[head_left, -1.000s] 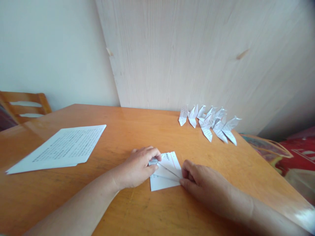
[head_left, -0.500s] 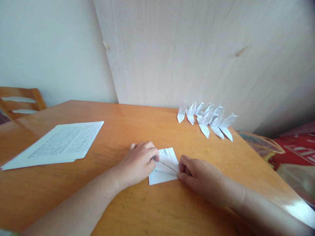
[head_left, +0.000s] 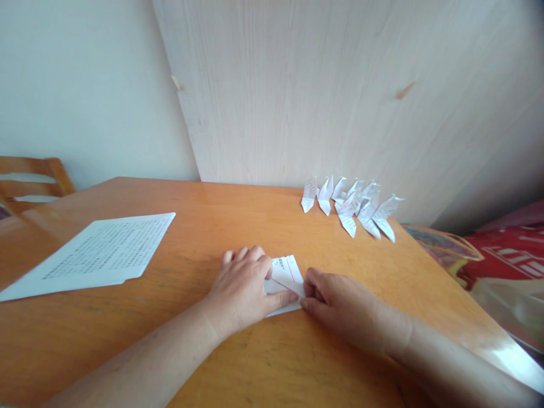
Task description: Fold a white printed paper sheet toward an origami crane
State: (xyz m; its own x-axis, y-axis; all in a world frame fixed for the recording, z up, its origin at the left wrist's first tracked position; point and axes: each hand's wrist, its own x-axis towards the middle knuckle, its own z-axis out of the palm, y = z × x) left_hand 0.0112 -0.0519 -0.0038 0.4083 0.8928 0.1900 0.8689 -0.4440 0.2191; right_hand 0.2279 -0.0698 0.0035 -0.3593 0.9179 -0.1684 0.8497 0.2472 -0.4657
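Observation:
A small white folded paper (head_left: 287, 272) with red lines and print lies on the orange wooden table (head_left: 212, 226), in front of me. My left hand (head_left: 244, 286) rests on its left part, fingers curled down and thumb stretched along a fold. My right hand (head_left: 335, 306) pinches the paper's right edge with curled fingers. Most of the paper is hidden under my hands.
Several folded white paper cranes (head_left: 351, 207) stand in a cluster at the table's back right, near a leaning pale wooden board (head_left: 340, 85). Printed sheets (head_left: 97, 255) lie at the left. A wooden chair (head_left: 29, 178) stands far left, red fabric (head_left: 510, 255) at the right.
My left hand has slid to the right over the paper, its thumb now running along the fold towards my right hand. The view has shifted slightly.

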